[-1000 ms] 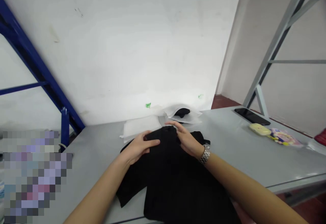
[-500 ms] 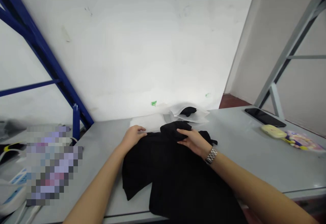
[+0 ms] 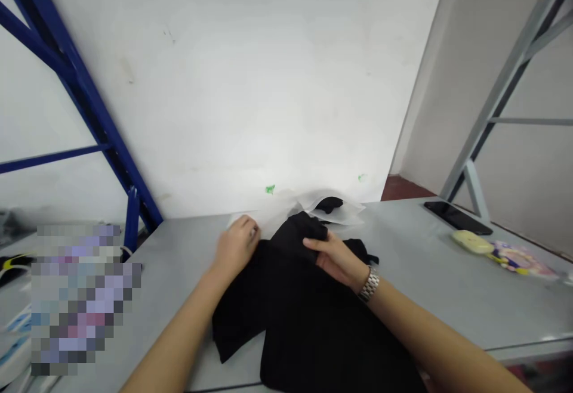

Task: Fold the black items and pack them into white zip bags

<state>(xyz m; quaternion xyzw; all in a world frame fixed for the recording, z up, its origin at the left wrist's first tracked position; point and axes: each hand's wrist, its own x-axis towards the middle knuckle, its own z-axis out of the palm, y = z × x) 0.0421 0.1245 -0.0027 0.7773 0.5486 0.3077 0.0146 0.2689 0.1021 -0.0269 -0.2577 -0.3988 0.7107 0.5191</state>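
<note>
A black short-sleeved garment (image 3: pixel 322 327) lies spread across the front of the table, with its lower part hanging toward me over the edge. My right hand (image 3: pixel 338 259), with a metal watch on its wrist, is closed on a raised fold near the garment's far end, thumb on top. At the garment's far left corner, my left hand (image 3: pixel 237 244) has curled fingers; what they hold, if anything, is hidden. Just beyond that hand is a white translucent bag (image 3: pixel 273 217). Behind the right hand, another white bag (image 3: pixel 351 211) gapes with something black (image 3: pixel 330 204) inside it.
On the right of the grey table (image 3: pixel 416 285) lie a black phone (image 3: pixel 456 217), a pale yellow case (image 3: pixel 472 242) and a colourful charm (image 3: pixel 521 259). A blurred-out purple item (image 3: pixel 96 297) and a white power strip (image 3: pixel 15 345) are at the left. A white wall stands behind.
My left hand has curled its fingers in and turned at the garment's corner. My right hand has lifted and drawn the black fold slightly, so it stands taller. The view has shifted a little.
</note>
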